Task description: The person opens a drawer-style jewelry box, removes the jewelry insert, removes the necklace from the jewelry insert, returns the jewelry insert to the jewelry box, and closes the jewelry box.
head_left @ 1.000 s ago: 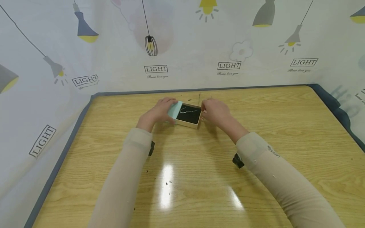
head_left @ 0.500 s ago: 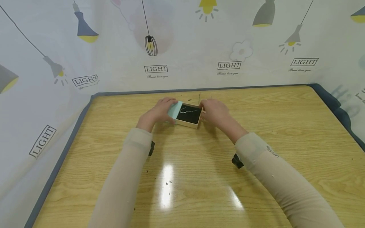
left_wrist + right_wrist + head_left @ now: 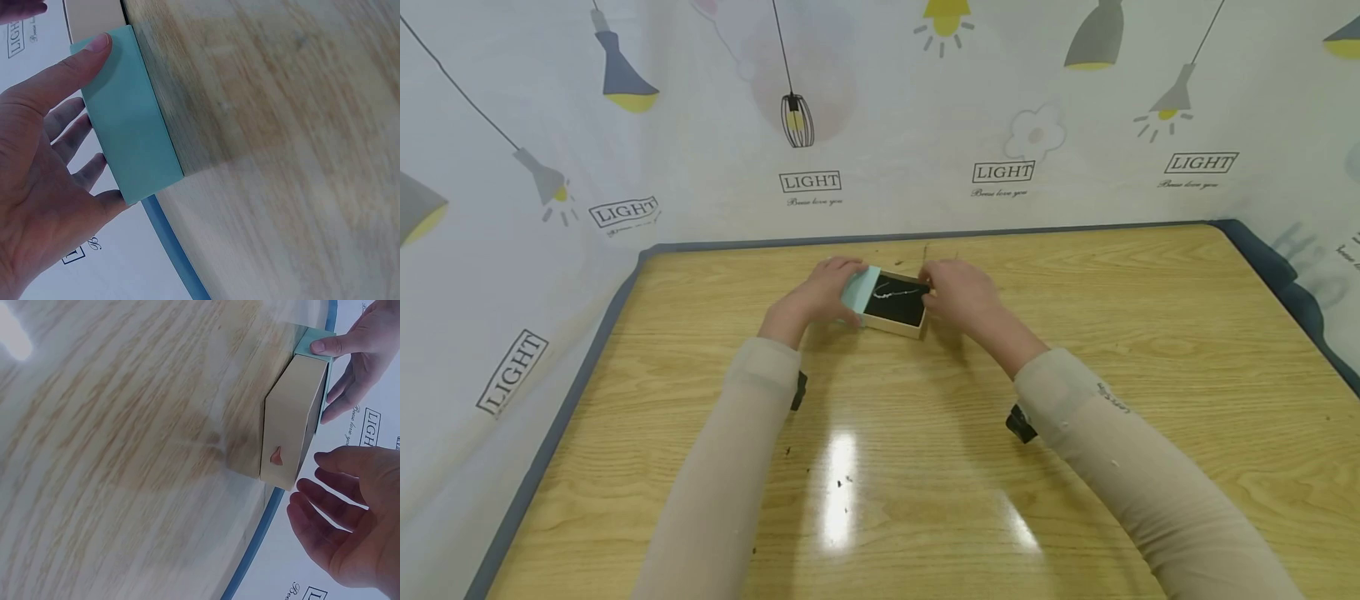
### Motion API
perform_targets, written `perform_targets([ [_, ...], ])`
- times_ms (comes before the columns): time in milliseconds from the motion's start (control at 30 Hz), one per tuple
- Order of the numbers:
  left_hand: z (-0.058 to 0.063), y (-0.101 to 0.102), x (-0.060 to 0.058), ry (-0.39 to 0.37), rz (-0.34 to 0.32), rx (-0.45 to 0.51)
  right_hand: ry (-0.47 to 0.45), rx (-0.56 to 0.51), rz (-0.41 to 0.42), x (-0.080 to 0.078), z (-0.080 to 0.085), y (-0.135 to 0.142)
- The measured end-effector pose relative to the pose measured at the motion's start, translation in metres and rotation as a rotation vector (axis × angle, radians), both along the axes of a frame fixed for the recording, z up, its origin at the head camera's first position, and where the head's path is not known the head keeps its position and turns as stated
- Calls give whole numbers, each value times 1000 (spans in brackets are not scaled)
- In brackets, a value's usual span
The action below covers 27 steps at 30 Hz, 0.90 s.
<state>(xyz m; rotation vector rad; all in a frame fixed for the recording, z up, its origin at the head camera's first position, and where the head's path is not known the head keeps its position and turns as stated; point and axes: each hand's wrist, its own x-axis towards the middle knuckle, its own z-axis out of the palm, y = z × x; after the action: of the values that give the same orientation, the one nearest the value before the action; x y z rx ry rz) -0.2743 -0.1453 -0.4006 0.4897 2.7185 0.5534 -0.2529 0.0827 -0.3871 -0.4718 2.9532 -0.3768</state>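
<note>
Left hand (image 3: 50, 187): gripped teal sleeve (image 3: 131, 125).
Right hand (image 3: 359, 547): loosely parted near drawer (image 3: 290, 406); contact was unclear.
Drawer: stood partly extended on counter (image 3: 925, 467).
Black insert (image 3: 895, 310): apparently was being accessed; next move likely required steady sleeve.

Turquoise rectangular card box cover (image 3: 131, 119): smooth, matt. Beige open-topped card tray (image 3: 290, 419): smooth, matt. Flat black insert (image 3: 893, 312): matt. Thin silver-coloured chain (image 3: 886, 295): bright, metal-looking. Yellow-brown wood-grained counter (image 3: 917, 467): glossy, glare-streaked. White lamp-printed backdrop sheet (image 3: 895, 100): low sheen. Beige long shirt sleeves (image 3: 715, 467): matt cloth.
</note>
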Motion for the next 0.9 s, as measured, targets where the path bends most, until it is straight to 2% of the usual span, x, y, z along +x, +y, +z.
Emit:
perform_targets([
  [900, 2, 0, 0, -16, 8, 11, 34, -37, 69, 0, -6, -18],
])
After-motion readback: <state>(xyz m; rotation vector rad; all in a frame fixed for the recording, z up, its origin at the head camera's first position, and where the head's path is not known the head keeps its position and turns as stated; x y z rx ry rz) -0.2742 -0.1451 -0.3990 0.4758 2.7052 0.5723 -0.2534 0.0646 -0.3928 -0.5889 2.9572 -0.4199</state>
